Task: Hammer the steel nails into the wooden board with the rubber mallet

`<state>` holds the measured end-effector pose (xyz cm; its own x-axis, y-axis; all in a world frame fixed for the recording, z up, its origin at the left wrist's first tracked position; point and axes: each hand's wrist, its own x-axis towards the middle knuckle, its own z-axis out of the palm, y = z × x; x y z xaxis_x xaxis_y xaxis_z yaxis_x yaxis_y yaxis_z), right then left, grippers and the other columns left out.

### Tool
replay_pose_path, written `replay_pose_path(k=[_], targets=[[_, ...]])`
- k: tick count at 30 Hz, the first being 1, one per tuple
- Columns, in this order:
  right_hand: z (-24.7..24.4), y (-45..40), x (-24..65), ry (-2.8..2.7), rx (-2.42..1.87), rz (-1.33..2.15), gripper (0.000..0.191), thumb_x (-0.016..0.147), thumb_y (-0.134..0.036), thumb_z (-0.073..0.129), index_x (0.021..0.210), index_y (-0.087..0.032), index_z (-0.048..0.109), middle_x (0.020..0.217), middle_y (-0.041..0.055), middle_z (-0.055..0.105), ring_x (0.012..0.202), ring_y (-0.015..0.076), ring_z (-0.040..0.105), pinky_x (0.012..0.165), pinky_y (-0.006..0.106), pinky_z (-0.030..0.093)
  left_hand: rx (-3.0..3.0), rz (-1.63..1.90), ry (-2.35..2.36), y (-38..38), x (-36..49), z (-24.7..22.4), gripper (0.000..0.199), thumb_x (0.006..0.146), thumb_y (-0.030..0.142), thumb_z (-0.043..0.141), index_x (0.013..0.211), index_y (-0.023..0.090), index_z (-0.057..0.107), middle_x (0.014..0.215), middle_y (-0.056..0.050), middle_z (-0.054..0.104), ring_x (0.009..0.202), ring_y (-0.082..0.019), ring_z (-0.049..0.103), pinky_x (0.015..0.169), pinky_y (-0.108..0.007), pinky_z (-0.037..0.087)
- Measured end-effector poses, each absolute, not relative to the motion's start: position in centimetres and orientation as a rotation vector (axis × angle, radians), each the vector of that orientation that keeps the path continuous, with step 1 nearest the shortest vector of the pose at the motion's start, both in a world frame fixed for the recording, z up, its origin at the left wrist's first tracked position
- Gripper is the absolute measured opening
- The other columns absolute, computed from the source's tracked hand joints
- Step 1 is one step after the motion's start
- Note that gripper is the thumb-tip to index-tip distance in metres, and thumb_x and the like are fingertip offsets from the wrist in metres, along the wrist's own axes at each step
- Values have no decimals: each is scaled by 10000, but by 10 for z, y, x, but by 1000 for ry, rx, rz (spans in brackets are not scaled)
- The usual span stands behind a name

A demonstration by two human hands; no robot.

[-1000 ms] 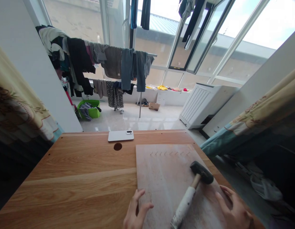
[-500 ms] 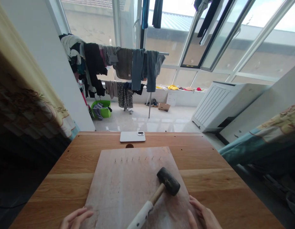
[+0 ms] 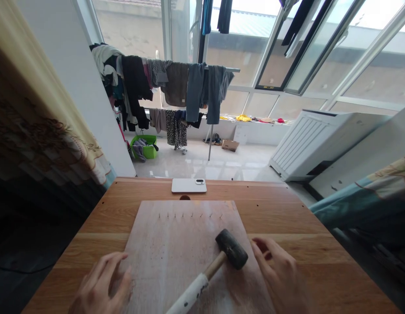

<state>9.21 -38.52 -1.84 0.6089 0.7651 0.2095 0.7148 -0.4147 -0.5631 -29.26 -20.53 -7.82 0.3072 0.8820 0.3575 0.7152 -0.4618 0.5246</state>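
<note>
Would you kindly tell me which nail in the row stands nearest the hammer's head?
It is the rightmost nail, just beyond the hammer's black head; the other seven nails stand farther left and farther from it.

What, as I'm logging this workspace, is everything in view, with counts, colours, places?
table: one, brown, foreground
board: one, pale pinkish, on table
hammer: one, black, white and brown, on board
nails: eight, dark, board's far end
phone: one, white, table's far edge
floor: one, pale, beyond table
rack: one, grey, on floor
clothes: many, mixed, mostly on rack
tub: one, green, floor, left
box: one, brown, floor
cabinet-like unit: one, white, right
windows: several, clear, back
small items: several, mixed, below windows
curtains: two, cream and teal, both sides
left hand: one, at board's left edge
right hand: one, blurred, by board's right edge
</note>
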Motion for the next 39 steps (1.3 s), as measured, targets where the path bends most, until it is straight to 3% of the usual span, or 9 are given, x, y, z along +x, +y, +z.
replay_pose_path(k=[6, 11, 16, 22, 27, 30, 39], targets=[[-10, -291, 101, -1411, -2105, 258, 263, 959, -381, 519, 957, -208, 717, 885, 76, 761, 802, 238, 711, 745, 331, 556, 2061, 856, 1244, -149, -224, -47, 408, 883, 514, 549, 1099, 203, 701, 899, -48, 732, 618, -185, 653, 661, -328, 598], [-8, -262, 99, -1597, -2143, 316, 175, 910, -227, 625, 770, -200, 727, 796, 59, 743, 782, 231, 701, 758, 309, 513, 1980, 832, 1170, -121, -199, -48, 341, 847, 477, 576, 967, 200, 735, 906, -62, 776, 714, -208, 710, 686, -316, 589], [2, -268, 95, -1673, -2176, 276, 199, 964, -201, 605, 844, -185, 763, 905, 83, 742, 847, 237, 697, 817, 317, 494, 2020, 801, 1083, -117, -199, -58, 284, 853, 459, 604, 915, 231, 762, 841, -28, 781, 738, -208, 715, 720, -302, 586], [14, -256, 87, -1771, -2202, 358, 118, 966, -154, 658, 924, -163, 768, 919, 68, 775, 913, 212, 711, 871, 327, 514, 1990, 901, 1069, -115, -192, -55, 284, 866, 458, 600, 897, 235, 773, 931, -37, 807, 862, -236, 747, 826, -330, 597], [21, -244, 76, -1858, -2242, 402, 167, 995, -203, 679, 840, -153, 718, 860, 14, 752, 854, 178, 716, 857, 365, 567, 2104, 716, 927, -111, -182, -43, 244, 842, 385, 619, 950, 230, 774, 856, -35, 793, 754, -226, 728, 775, -335, 582], [23, -243, 73, -1885, -2267, 382, 188, 1015, -225, 661, 849, -150, 709, 889, 18, 747, 880, 181, 717, 872, 379, 576, 2154, 666, 881, -111, -178, -42, 234, 855, 357, 593, 929, 223, 771, 903, -53, 793, 801, -235, 731, 809, -347, 565], [25, -238, 64, -1863, -2297, 362, 161, 1023, -220, 645, 892, -157, 715, 934, 26, 748, 921, 188, 712, 906, 398, 567, 2072, 838, 928, -109, -175, -33, 220, 852, 404, 643, 795, 223, 753, 826, -38, 765, 790, -221, 686, 785, -336, 529]])
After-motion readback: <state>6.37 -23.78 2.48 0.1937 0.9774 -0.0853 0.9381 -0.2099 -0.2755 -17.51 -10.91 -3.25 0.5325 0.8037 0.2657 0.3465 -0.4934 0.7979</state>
